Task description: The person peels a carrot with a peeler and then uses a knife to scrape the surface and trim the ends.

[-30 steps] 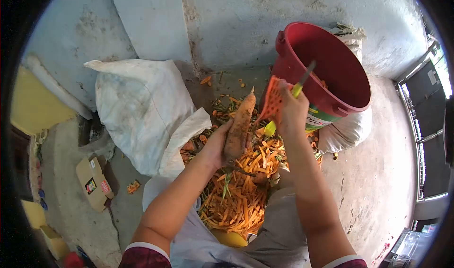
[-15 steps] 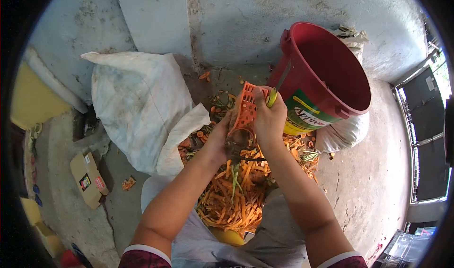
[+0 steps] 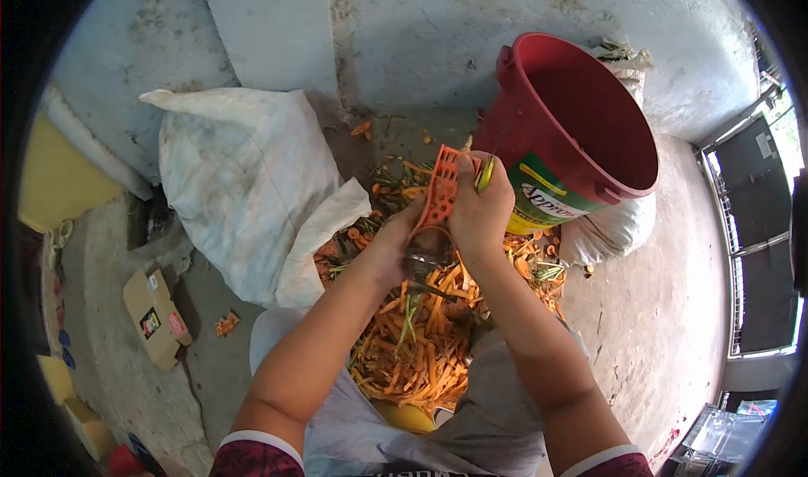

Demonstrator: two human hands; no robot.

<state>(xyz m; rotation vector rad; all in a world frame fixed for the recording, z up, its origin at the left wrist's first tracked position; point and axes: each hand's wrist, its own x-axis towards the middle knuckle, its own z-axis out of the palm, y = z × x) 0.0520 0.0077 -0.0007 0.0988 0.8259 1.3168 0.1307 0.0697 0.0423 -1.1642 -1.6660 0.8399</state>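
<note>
My left hand (image 3: 391, 246) is closed around the left side of an orange perforated plastic piece (image 3: 441, 193) with slots and round holes. At the lower end of this piece is a dark, see-through rounded part (image 3: 427, 251), whose kind I cannot make out. My right hand (image 3: 481, 212) grips a knife by its yellow-green handle (image 3: 486, 174), with the thumb against the orange piece's right side. The blade cannot be made out now. Below both hands lies a heap of orange peel strips (image 3: 429, 342) mixed with green stems, between my knees.
A dark red bucket (image 3: 505, 115) stands at the right, close to my right hand. White sacks lie at the left (image 3: 244, 191) and behind the bucket (image 3: 610, 229). A flattened cardboard box (image 3: 151, 317) rests on the floor at the left.
My hands have turned the orange piece slightly, so it looks narrower. The see-through part beneath it shows more clearly. The grey blade seen earlier beside the bucket is out of sight.
</note>
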